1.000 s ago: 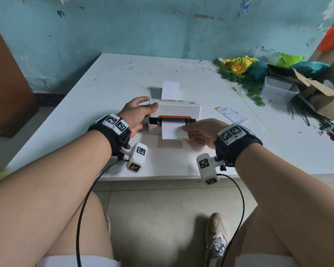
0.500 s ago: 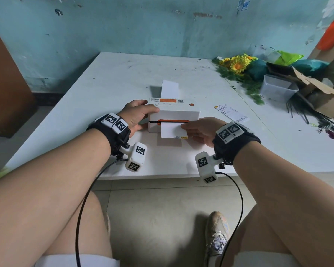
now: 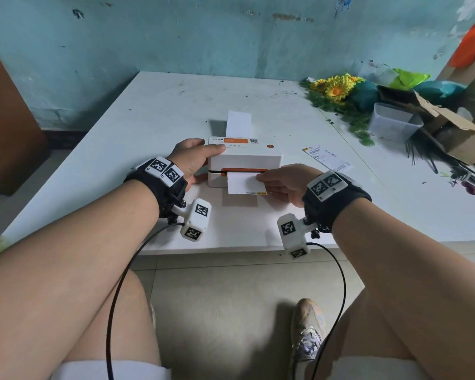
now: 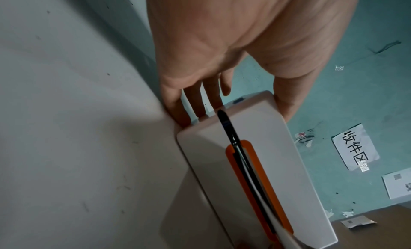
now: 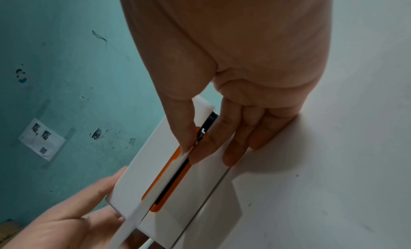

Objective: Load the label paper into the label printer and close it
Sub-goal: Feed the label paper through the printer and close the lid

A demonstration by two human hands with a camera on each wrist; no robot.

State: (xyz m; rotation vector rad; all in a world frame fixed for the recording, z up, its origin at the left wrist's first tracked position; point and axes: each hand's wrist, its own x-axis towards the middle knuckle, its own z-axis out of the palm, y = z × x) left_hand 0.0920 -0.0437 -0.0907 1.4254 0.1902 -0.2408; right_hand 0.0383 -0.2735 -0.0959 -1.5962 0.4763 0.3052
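The white label printer (image 3: 244, 157) sits on the white table (image 3: 121, 165) with its lid down and an orange-trimmed slot (image 3: 244, 170) in front. Label paper (image 3: 243, 185) sticks out of that slot, and a strip of it (image 3: 239, 123) rises behind the printer. My left hand (image 3: 200, 157) grips the printer's left end, thumb on the lid. In the left wrist view the left hand (image 4: 240, 101) clasps the printer (image 4: 255, 165). My right hand (image 3: 261, 178) pinches the paper's right edge. The right wrist view shows the right hand's (image 5: 191, 152) thumb and forefinger on the paper (image 5: 142, 210).
A printed label slip (image 3: 327, 157) lies right of the printer. Further right are a clear plastic tub (image 3: 392, 122), a torn cardboard box (image 3: 458, 133) and artificial sunflowers (image 3: 337, 89). The table's front edge (image 3: 231, 248) is close to my wrists. A brown panel (image 3: 6, 119) stands at the left.
The printer's lid has come down from partly open to closed under my left thumb. My right hand has kept its pinch on the label paper.
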